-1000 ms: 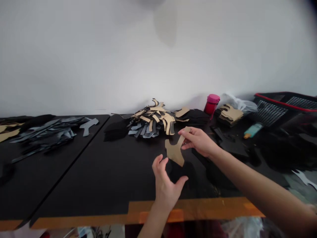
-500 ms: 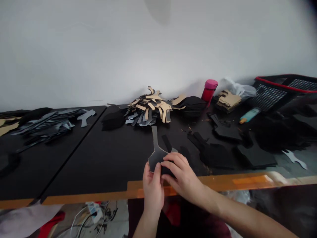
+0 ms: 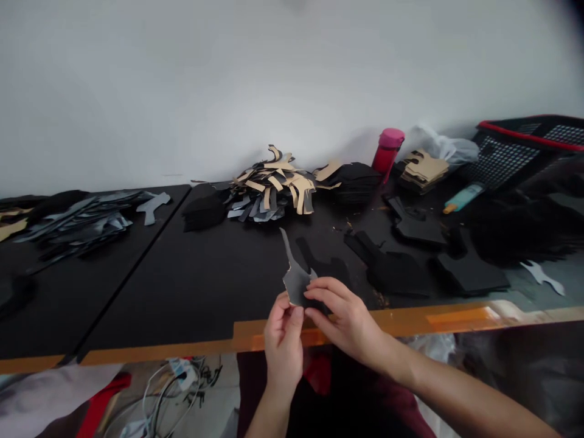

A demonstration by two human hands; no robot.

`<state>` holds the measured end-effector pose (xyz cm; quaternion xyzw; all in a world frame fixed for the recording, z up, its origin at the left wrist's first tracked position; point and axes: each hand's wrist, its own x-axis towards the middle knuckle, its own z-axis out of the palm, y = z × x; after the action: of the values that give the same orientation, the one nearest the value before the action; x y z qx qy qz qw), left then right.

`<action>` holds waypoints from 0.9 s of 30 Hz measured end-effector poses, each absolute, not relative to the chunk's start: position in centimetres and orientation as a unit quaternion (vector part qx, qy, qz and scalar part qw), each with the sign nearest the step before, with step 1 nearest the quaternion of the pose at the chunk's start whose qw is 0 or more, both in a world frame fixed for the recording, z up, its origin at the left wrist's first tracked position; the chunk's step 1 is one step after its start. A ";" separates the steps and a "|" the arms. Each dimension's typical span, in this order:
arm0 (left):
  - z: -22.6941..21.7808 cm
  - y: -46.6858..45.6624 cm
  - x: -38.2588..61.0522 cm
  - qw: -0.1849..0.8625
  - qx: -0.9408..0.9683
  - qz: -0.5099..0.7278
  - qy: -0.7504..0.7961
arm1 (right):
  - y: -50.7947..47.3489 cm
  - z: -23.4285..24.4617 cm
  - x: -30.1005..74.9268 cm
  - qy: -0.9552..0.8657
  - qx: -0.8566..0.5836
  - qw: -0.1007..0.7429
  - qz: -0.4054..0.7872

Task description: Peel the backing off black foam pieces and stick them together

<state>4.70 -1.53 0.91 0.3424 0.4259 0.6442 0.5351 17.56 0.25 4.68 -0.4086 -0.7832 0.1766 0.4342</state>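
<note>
- Gray cut piece (image 3: 297, 281): held up in front of the near edge of the black table (image 3: 182, 292), roughly mid-view; a narrow strip rises from its wider body, and a thin pale line shows along its left edge.
- Left hand (image 3: 283, 344): thumb and bent fingers clamped on the lower left corner of the gray cut piece.
- Right hand (image 3: 349, 319): fingers bent, tips at the right side of the same piece; thumb below them. Cannot tell whether they grip it or only touch it.
- Beyond the hands: heap of tan and gray strips (image 3: 274, 185) against the wall, with a black stack (image 3: 204, 212) to its left and dark stacked pieces (image 3: 358, 181) to its right.
- Right of the hands: black cut pieces (image 3: 399, 272) lying flat on the table.
- Farther back, right: red bottle (image 3: 387, 155) with pink lid, tan stack (image 3: 424, 169), white plastic bag (image 3: 449, 146), black mesh basket (image 3: 506, 158) with red rim; teal tube (image 3: 465, 198) lies just beside the basket.
- Far left: pile of gray strips (image 3: 86, 222); light forked piece (image 3: 152, 207) at its right end.
</note>
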 end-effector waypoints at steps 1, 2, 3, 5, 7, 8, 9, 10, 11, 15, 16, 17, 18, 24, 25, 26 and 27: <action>0.9 -1.5 4.7 0.520 0.369 0.639 0.430 | 0.2 4.8 17.7 -0.780 -0.406 0.435 0.195; 0.8 -1.6 4.7 0.508 0.392 0.634 0.432 | 0.2 5.0 17.9 -0.776 -0.404 0.436 0.212; 0.8 -1.6 4.7 0.499 0.407 0.631 0.432 | 0.1 5.0 18.0 -0.772 -0.403 0.437 0.226; 0.8 -1.7 5.0 0.482 0.432 0.626 0.435 | 0.0 5.1 18.3 -0.763 -0.406 0.445 0.237; 0.9 -1.8 5.4 0.457 0.456 0.619 0.448 | 0.0 5.0 18.3 -0.754 -0.412 0.457 0.229; 0.9 -1.9 5.7 0.437 0.470 0.613 0.461 | -0.1 4.9 18.4 -0.753 -0.416 0.460 0.221; 0.9 -1.9 5.9 0.412 0.483 0.607 0.478 | -0.1 4.9 18.4 -0.753 -0.420 0.460 0.210; 0.9 -1.8 6.1 0.384 0.494 0.602 0.497 | -0.1 4.9 18.4 -0.755 -0.426 0.457 0.199; 1.0 -1.7 6.2 0.355 0.500 0.599 0.515 | -0.1 4.9 18.4 -0.755 -0.434 0.454 0.188; 1.1 -0.6 6.2 0.259 0.499 0.601 0.568 | 0.3 5.3 19.1 -0.732 -0.477 0.447 0.191; 1.2 -0.3 6.1 0.237 0.500 0.601 0.577 | 0.5 5.4 19.3 -0.716 -0.498 0.442 0.209; 1.2 0.1 6.0 0.216 0.500 0.598 0.588 | 0.8 5.4 19.5 -0.697 -0.522 0.433 0.235; 1.3 0.4 5.9 0.198 0.500 0.594 0.598 | 1.0 5.4 19.8 -0.673 -0.545 0.423 0.266; 1.4 1.5 4.1 0.126 0.492 0.549 0.664 | 2.5 4.4 20.8 -0.583 -0.578 0.409 0.398; 1.4 1.6 3.7 0.119 0.491 0.541 0.673 | 2.6 4.3 21.0 -0.574 -0.578 0.412 0.409; 1.5 1.6 3.2 0.112 0.489 0.533 0.681 | 2.7 4.3 21.2 -0.561 -0.576 0.417 0.424; 1.6 1.6 2.7 0.105 0.486 0.527 0.689 | 2.8 4.3 21.5 -0.547 -0.573 0.422 0.441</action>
<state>2.71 1.62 1.56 0.4860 0.6890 0.5271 0.1055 21.51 2.76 4.34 -0.5732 -0.5468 0.4406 0.4222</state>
